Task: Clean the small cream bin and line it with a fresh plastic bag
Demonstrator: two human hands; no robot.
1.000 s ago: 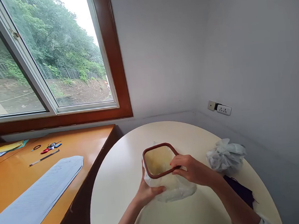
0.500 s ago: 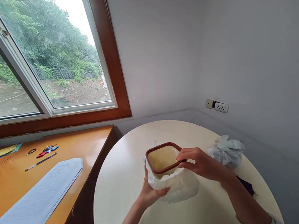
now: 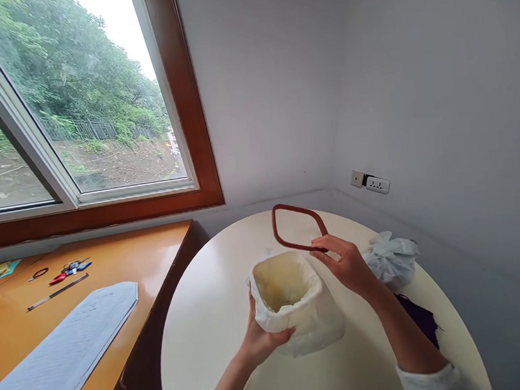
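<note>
A small trash bin (image 3: 309,315) lined with a whitish plastic bag stands on the round table, its mouth tilted toward me. The bag is folded over the rim, and the inside looks yellowish. My left hand (image 3: 262,339) grips the bin's left side, thumb across the front of the bag and most fingers hidden behind. Above and behind the bin, apart from it, hangs a brown rim ring (image 3: 298,208), squarish with rounded corners. My right hand (image 3: 342,260) pinches the ring at its lower right corner between thumb and fingers.
On the round cream table (image 3: 199,334) lie a tied white plastic bag (image 3: 393,259) and a dark cloth (image 3: 419,317), right of my right forearm. An orange desk (image 3: 155,246) at left holds papers (image 3: 77,350), a pen (image 3: 58,291) and keys (image 3: 73,268).
My right hand has lifted the brown ring off the bin's mouth, up and away from me. The left hand still holds the bin in about the same place. The view has shifted slightly right.
</note>
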